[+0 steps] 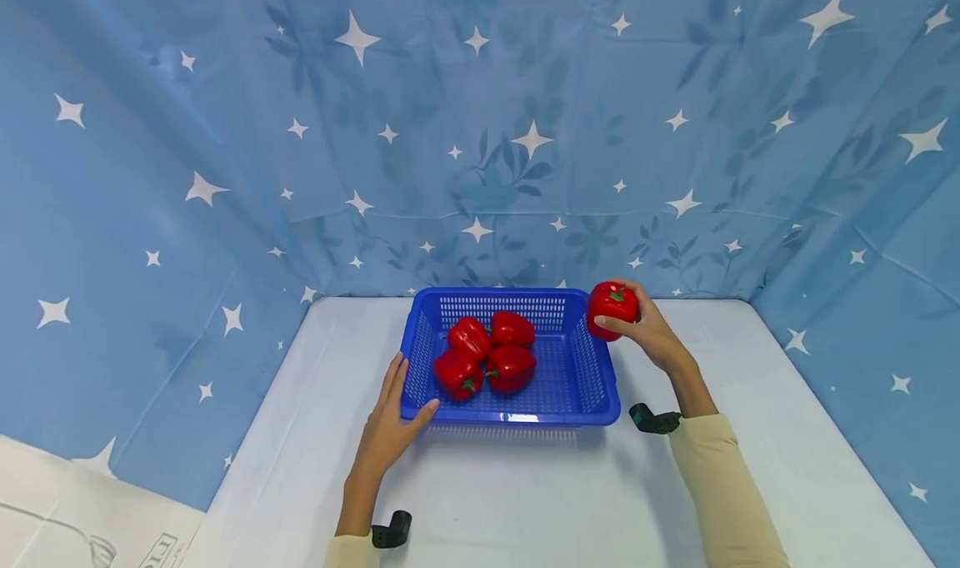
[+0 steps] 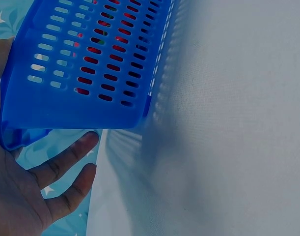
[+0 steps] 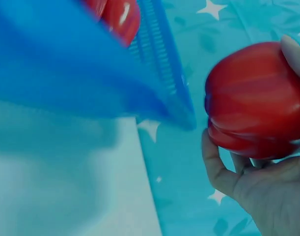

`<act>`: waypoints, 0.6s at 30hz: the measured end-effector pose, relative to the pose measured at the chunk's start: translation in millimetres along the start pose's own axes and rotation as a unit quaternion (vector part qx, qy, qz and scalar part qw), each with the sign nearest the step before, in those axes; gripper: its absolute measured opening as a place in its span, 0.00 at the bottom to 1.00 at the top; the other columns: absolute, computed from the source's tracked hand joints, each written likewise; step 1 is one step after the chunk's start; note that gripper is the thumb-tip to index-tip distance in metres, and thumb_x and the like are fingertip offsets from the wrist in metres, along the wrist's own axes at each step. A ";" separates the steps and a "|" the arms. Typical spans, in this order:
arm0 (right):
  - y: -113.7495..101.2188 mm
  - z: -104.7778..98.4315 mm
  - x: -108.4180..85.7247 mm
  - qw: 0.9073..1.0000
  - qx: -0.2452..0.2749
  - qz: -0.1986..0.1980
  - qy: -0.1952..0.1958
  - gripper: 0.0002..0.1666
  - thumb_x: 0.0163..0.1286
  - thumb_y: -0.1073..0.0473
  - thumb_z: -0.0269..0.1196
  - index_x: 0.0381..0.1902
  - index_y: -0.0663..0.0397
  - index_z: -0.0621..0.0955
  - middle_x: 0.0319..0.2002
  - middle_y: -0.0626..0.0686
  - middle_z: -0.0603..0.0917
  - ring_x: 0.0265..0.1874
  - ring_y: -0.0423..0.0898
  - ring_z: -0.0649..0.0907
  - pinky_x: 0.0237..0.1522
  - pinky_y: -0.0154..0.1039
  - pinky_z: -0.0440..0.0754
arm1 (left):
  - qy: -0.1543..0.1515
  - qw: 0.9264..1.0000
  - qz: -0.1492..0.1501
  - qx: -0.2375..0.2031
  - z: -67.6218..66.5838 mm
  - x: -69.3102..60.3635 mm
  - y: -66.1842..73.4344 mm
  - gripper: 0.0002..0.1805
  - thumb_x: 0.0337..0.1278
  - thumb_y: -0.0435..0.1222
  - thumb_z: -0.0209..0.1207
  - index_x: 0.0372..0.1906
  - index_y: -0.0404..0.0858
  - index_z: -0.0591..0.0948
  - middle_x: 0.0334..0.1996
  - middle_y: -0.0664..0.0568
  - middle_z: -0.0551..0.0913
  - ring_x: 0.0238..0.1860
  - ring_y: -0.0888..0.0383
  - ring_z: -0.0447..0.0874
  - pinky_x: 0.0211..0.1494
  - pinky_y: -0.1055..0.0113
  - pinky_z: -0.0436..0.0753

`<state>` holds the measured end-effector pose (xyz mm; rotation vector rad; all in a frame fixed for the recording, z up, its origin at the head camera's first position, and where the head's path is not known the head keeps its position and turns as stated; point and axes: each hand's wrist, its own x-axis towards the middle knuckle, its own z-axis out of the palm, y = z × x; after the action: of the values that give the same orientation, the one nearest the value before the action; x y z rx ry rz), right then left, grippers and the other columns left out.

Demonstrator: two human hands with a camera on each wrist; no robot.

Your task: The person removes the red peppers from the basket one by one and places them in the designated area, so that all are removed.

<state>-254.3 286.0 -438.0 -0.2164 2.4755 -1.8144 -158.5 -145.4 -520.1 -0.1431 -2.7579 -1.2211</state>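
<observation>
A blue perforated basket [image 1: 558, 368] holds several red bell peppers [image 1: 512, 369] grouped in its left and middle part. My right hand [image 1: 647, 328] grips another red pepper [image 1: 613, 308] above the basket's right rim; the right wrist view shows this pepper [image 3: 258, 101] between thumb and fingers. At the basket's front left corner, my left hand [image 1: 390, 430] touches the rim with spread fingers. In the left wrist view, the left hand [image 2: 27, 187] has its thumb along the basket rim and two fingers extended below the basket wall [image 2: 76, 110].
The basket is on a white table [image 1: 510, 493]. A blue curtain [image 1: 420, 159] with white stars hangs behind and at both sides. At the lower left lies a pale sheet with printing [image 1: 90, 518].
</observation>
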 end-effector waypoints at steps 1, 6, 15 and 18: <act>2.5 -2.2 -1.8 1.000 0.001 0.003 0.011 0.50 0.64 0.54 0.67 0.76 0.49 0.51 0.71 0.64 0.60 0.68 0.64 0.64 0.50 0.38 0.83 | 0.000 1.000 0.000 0.000 -0.1 -0.2 0.3 0.51 0.56 0.63 0.57 0.79 0.49 0.49 0.80 0.58 0.43 0.76 0.39 0.53 0.64 0.35 0.67; 16.6 -10.9 -9.4 0.998 -0.002 0.031 0.055 0.53 0.65 0.52 0.67 0.77 0.49 0.47 0.73 0.66 0.56 0.70 0.66 0.60 0.46 0.30 0.82 | -0.001 1.000 -0.003 0.001 -0.6 -1.1 1.1 0.51 0.56 0.62 0.58 0.79 0.49 0.49 0.80 0.58 0.44 0.76 0.39 0.53 0.64 0.35 0.67; 46.6 -17.3 -13.1 0.987 -0.025 0.108 0.119 0.60 0.64 0.50 0.67 0.77 0.57 0.40 0.75 0.69 0.50 0.72 0.70 0.56 0.64 0.64 0.70 | 0.001 1.000 -0.002 0.005 -0.1 -0.6 1.6 0.51 0.57 0.62 0.57 0.79 0.49 0.49 0.80 0.58 0.43 0.76 0.39 0.54 0.64 0.35 0.68; 56.4 -16.3 -13.3 0.980 -0.023 0.136 0.146 0.59 0.65 0.52 0.67 0.77 0.58 0.40 0.75 0.69 0.50 0.73 0.69 0.55 0.65 0.63 0.69 | 0.000 1.000 -0.005 0.008 0.1 -1.1 1.5 0.51 0.56 0.63 0.57 0.79 0.49 0.49 0.80 0.58 0.43 0.76 0.39 0.54 0.64 0.35 0.67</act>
<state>-247.5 320.0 -487.3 0.3975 2.5734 -1.7812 -157.2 -144.3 -519.3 -0.1277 -2.7706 -1.2025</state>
